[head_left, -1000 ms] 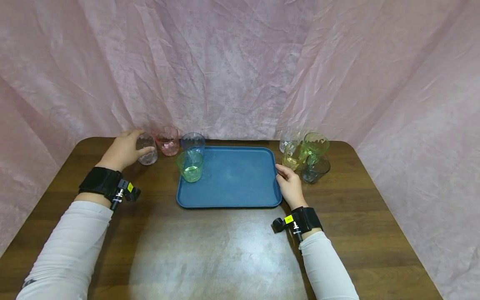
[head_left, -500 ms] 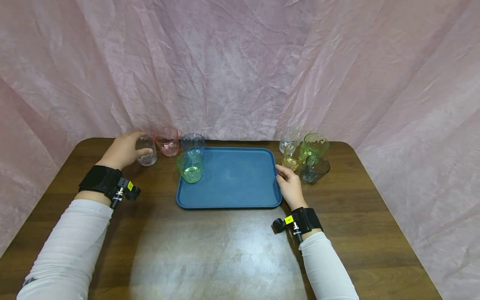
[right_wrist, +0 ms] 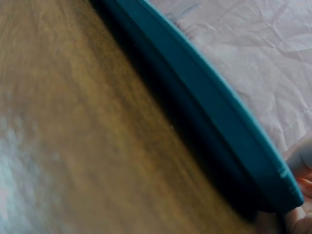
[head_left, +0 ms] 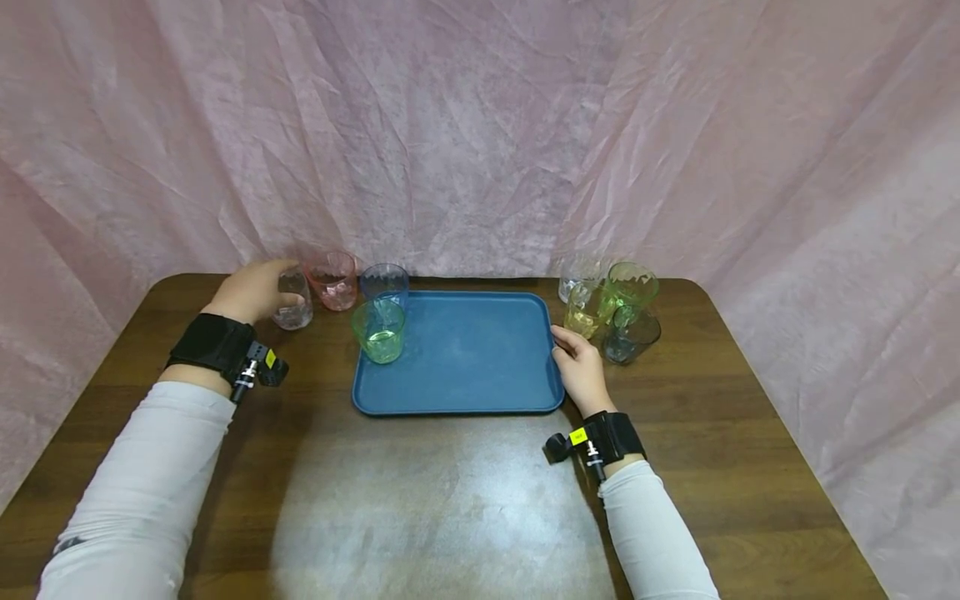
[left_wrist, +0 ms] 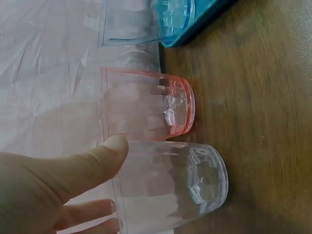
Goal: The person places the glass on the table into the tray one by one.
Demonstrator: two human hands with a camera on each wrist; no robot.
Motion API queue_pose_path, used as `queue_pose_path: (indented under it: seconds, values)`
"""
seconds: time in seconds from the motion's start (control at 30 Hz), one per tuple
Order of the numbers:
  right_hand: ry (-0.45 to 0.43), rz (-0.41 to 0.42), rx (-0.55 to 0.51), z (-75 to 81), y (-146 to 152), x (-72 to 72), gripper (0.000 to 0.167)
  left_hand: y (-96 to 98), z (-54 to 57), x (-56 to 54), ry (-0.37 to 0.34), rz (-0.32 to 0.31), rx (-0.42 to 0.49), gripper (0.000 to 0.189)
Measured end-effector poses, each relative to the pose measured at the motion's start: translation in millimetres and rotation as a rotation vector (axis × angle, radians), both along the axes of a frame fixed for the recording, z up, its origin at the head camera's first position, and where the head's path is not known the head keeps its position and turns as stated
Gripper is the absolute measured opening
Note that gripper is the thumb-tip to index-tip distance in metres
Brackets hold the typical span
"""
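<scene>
In the head view my left hand (head_left: pixel 253 290) is at a clear plastic tumbler (head_left: pixel 294 310) at the back left, thumb and fingers on either side of it. The left wrist view has my thumb over the rim of this clear tumbler (left_wrist: pixel 195 185), with fingers on the far side. A pink tumbler (left_wrist: pixel 146 105) stands right beside it. My right hand (head_left: pixel 581 371) grips the right edge of a blue tray (head_left: pixel 472 358); in the right wrist view, fingers (right_wrist: pixel 302 161) hold the tray's corner (right_wrist: pixel 273 180). A green tumbler (head_left: pixel 381 337) stands on the tray's left side.
A blue tumbler (head_left: pixel 386 282) stands at the tray's back left corner. Right of the tray are a clear tumbler (head_left: pixel 573 279), a yellow one (head_left: pixel 581 317), a green one (head_left: pixel 632 283) and a grey one (head_left: pixel 633 337). A pink curtain (head_left: pixel 480 150) hangs behind the wooden table (head_left: pixel 712 467).
My left wrist has shifted slightly to the right and toward the back while the fingers stay at the clear tumbler. The right hand, the tray and the other tumblers keep their places.
</scene>
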State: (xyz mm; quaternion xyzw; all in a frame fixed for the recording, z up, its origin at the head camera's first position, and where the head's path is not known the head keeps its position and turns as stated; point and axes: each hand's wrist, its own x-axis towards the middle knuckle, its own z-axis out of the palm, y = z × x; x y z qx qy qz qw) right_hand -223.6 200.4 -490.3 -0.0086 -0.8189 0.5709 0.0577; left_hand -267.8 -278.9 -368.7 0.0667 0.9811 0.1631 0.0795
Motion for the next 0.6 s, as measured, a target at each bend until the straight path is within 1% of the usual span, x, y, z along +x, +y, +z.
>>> queue_pose_path:
  seconds: [0.2, 0.43, 0.6]
  values:
    - [0.012, 0.008, -0.005, 3.4, -1.0, -0.4, 0.038, 3.5, 6.2, -0.9, -0.023, 0.012, -0.021, 0.066]
    - [0.012, 0.013, 0.001, 3.6, -0.8, -0.6, 0.038, 6.7, 7.5, 1.2, -0.034, 0.027, -0.014, 0.065]
    - [0.002, 0.009, -0.009, 4.2, -0.2, 0.7, 0.039, 9.1, 4.7, 2.4, 0.005, 0.035, -0.016, 0.065]
